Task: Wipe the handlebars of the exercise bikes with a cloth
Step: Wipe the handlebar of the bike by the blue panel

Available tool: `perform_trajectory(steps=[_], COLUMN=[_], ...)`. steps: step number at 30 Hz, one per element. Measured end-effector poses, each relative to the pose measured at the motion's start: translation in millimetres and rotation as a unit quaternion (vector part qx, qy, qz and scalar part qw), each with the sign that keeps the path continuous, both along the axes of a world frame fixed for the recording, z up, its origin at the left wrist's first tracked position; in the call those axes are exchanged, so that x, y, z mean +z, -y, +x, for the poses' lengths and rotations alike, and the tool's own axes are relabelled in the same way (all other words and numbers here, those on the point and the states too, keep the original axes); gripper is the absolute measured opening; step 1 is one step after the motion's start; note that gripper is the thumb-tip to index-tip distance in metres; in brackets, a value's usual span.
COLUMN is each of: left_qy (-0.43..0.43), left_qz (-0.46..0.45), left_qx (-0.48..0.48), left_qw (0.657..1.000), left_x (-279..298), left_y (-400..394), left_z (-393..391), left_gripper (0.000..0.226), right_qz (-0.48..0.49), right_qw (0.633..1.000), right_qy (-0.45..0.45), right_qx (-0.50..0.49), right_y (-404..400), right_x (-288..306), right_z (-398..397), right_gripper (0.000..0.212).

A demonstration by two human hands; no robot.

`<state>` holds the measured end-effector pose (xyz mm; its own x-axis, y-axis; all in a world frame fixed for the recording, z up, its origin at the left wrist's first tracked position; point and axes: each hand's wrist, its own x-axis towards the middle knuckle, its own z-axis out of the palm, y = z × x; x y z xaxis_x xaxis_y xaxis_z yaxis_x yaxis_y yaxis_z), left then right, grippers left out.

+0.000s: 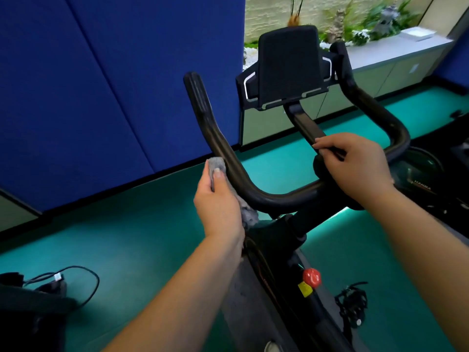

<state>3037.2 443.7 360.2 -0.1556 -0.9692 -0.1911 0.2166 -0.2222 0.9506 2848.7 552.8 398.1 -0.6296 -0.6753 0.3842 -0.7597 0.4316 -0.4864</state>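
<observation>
Nearest, two bare forearms reach in from the bottom edge over the grey frame of an exercise bike (253, 295), which carries a red knob (311, 277) and a yellow label just below it. A black pedal (351, 304) hangs to the right of the frame, and a black cable (86, 283) loops on the green floor (142, 224) at the lower left, beside a dark object that is too cut off to identify.

Further up, the left hand (219, 201) holds a grey cloth (217, 167) against the left arm of the black handlebars (228, 163), just above the bend where that arm meets the crossbar. Its grip is closed around the cloth, thumb on top pressing the fabric to the bar, with a loose tail of cloth hanging below the palm near the crossbar. The right hand (355, 163) rests on the middle of the handlebars where the centre stem rises; its grip is curled over that stem, fingers bent around it.

Beyond the hands, the stem carries a black tablet holder (289, 67), and both handlebar arms rise to either side of it. Behind stand a blue padded wall (101, 85), a low grey cabinet (380, 69) and green plants (368, 24).
</observation>
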Motion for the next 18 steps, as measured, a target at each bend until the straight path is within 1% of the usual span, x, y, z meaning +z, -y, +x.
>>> perform_trajectory(steps=[3, 6, 8, 13, 16, 18], left_qy=[0.012, 0.003, 0.000, -0.005, -0.002, -0.004], left_qz=[0.005, 0.045, 0.059, 0.020, 0.044, 0.075], left_qx=[0.004, -0.017, -0.002, 0.080, 0.091, 0.069], left_qw=[1.000, 0.999, 0.998, 0.997, 0.995, 0.995], left_x=[-9, -22, -21, -7, -13, -18], left_y=[-31, -74, -74, -38, -68, -99], left_z=[2, 5, 5, -1, -13, -23], left_gripper=[0.029, 0.032, 0.032, 0.033, 0.030, 0.025], right_qz=[0.005, 0.003, 0.007, 0.015, 0.018, 0.014], right_qw=[1.000, 1.000, 1.000, 0.998, 0.996, 0.995], right_qy=[-0.004, -0.011, -0.017, -0.033, -0.043, -0.049], right_qx=[0.003, 0.007, 0.020, 0.055, 0.074, 0.083], right_y=[0, -1, -1, -6, -7, -9], right_x=[-1, -2, -2, -3, -3, -4], right_z=[0, -2, -3, -7, -9, -10], right_gripper=[0.018, 0.019, 0.019, 0.020, 0.020, 0.021])
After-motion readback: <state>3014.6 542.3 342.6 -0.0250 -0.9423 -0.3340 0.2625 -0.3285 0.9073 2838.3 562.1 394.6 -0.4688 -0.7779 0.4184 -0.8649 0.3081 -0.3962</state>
